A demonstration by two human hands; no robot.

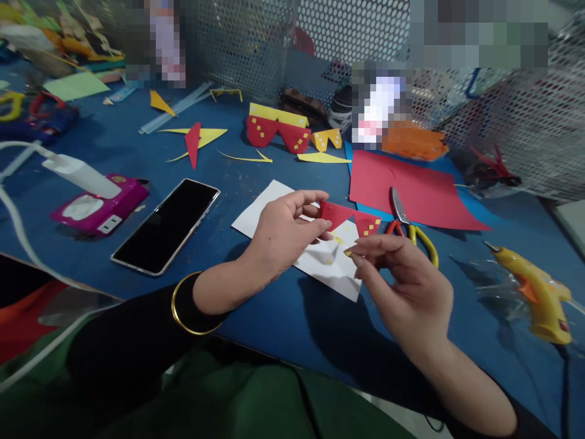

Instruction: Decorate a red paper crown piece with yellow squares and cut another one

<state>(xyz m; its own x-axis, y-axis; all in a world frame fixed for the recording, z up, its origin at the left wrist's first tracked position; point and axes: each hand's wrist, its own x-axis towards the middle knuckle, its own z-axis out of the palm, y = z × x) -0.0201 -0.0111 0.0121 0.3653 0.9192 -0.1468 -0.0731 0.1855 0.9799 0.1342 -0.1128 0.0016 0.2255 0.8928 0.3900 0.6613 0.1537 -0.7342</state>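
Note:
My left hand point(287, 231) pinches the left end of a red paper eyeglasses cutout point(340, 213) above a white sheet of paper point(256, 210). Several small yellow squares dot the cutout's right side; my fingers cover much of its left side. Close to the cutout, my right hand point(406, 286) holds a tiny yellow paper piece point(348, 252) between thumb and fingertip. More yellow bits lie on the white paper. Scissors point(400, 207) with red and yellow handles rest just beyond my right hand, partly on a red paper sheet point(402, 189).
Left of the paper lie a smartphone point(167, 225) and a purple power socket point(100, 204) with a white charger. A yellow glue gun point(534, 292) is at the right. Finished red paper glasses point(278, 133) and yellow scraps point(324, 158) sit farther back, before a perforated metal screen point(351, 30).

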